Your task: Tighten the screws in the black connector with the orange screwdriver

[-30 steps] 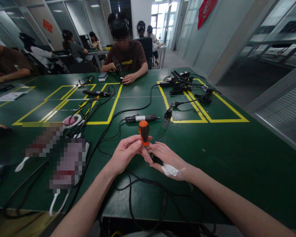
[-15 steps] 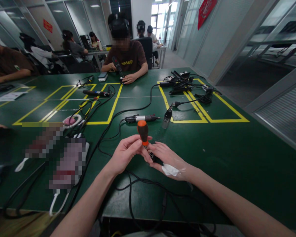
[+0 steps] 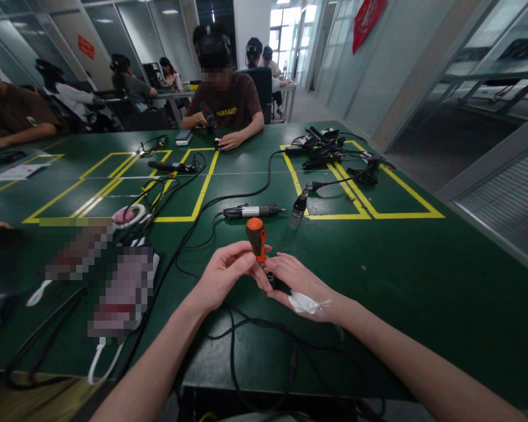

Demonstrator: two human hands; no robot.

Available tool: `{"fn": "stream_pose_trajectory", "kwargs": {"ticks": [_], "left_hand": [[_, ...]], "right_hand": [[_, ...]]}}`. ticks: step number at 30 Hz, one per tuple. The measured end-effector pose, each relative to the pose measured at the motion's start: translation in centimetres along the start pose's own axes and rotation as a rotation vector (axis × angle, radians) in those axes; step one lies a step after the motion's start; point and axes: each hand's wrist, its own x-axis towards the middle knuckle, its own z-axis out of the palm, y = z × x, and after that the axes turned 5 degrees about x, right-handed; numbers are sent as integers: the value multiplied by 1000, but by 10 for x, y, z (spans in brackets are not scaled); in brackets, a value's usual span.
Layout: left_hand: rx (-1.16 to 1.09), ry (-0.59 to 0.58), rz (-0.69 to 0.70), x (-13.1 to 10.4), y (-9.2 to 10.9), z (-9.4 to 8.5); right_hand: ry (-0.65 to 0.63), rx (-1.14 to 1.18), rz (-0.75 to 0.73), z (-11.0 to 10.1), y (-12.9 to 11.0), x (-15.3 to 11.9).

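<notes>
An orange and dark grey screwdriver (image 3: 256, 239) stands nearly upright between my hands, handle up. My left hand (image 3: 233, 269) pinches it just below the handle, with fingertips at the shaft. My right hand (image 3: 297, 278) is closed around a small dark cylindrical part (image 3: 270, 278), whose round end shows between the fingers; the rest of it is hidden. The screwdriver's tip is hidden by my fingers. Beyond my hands lies a silver and black electric screwdriver (image 3: 253, 211), and a black and clear cylinder (image 3: 298, 209) is to its right.
Black cables (image 3: 264, 322) run over the green table (image 3: 400, 293) near me and along the left. Two blurred devices (image 3: 123, 290) are at the left. A heap of black tools (image 3: 319, 146) lies at the back right. Across the table, a person (image 3: 229, 99) works.
The screwdriver's handle has turned a little and shifted slightly to the right. Both hands have stayed almost in place.
</notes>
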Motion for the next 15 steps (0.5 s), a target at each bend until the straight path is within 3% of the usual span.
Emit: {"fn": "stream_pose_trajectory", "kwargs": {"ticks": [15], "left_hand": [[-36, 0, 9, 0, 1, 2]], "right_hand": [[-20, 16, -3, -6, -5, 2]]}}
